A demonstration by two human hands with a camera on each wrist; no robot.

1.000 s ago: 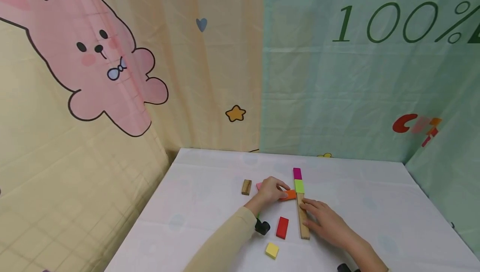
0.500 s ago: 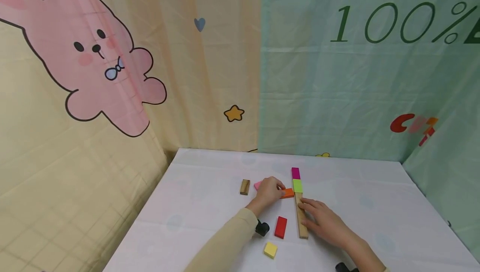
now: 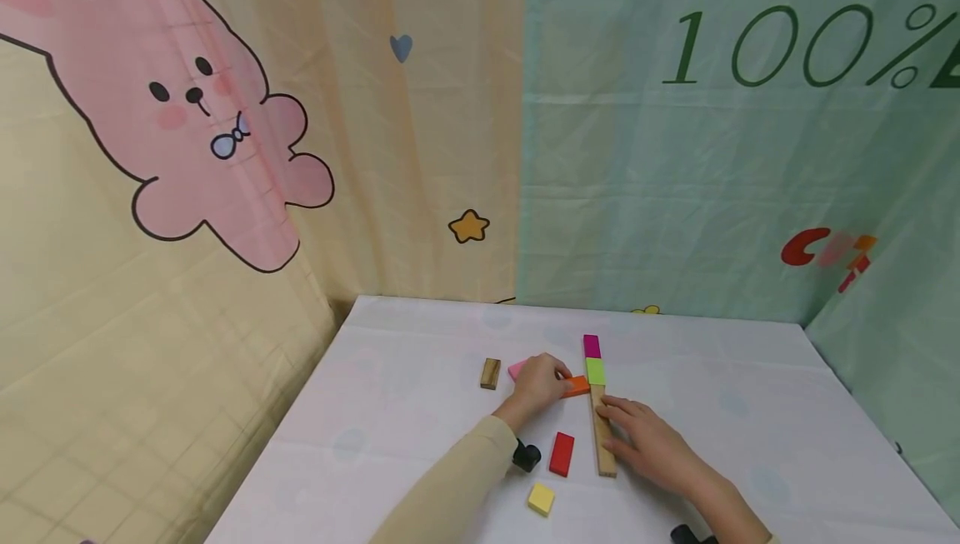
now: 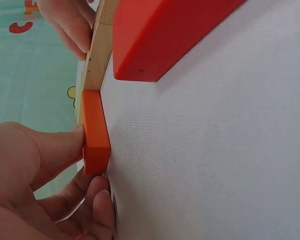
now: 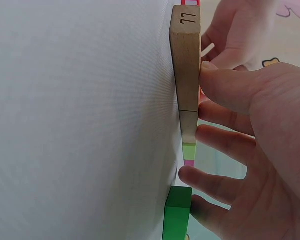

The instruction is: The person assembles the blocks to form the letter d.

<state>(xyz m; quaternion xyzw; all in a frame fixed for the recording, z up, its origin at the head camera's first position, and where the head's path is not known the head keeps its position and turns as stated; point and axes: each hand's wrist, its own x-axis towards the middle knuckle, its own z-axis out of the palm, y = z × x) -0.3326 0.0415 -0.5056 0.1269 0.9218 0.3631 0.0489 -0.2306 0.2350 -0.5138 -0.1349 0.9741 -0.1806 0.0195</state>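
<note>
My left hand (image 3: 538,383) pinches an orange block (image 4: 94,122) by its left end, thumb on top and fingers at the end. The block lies flat, its right end against a straight row of blocks. In that row, a magenta block (image 3: 592,346) is farthest, then a lime block (image 3: 596,371), then natural wood blocks (image 3: 602,436) end to end. My right hand (image 3: 647,441) rests its thumb and extended fingertips along the right side of the wood. Beside its little finger, in the right wrist view, stands a green block (image 5: 177,215), hidden in the head view.
A red block (image 3: 561,454) and a yellow block (image 3: 542,499) lie nearer, left of the row. Past my left hand are a partly hidden pink block (image 3: 516,370) and a brown wood block (image 3: 490,374). Printed curtains (image 3: 645,177) border the white table (image 3: 390,411).
The orange block has shifted slightly away from me along the row, with my left hand still pinching it. My right hand keeps its place on the wood blocks.
</note>
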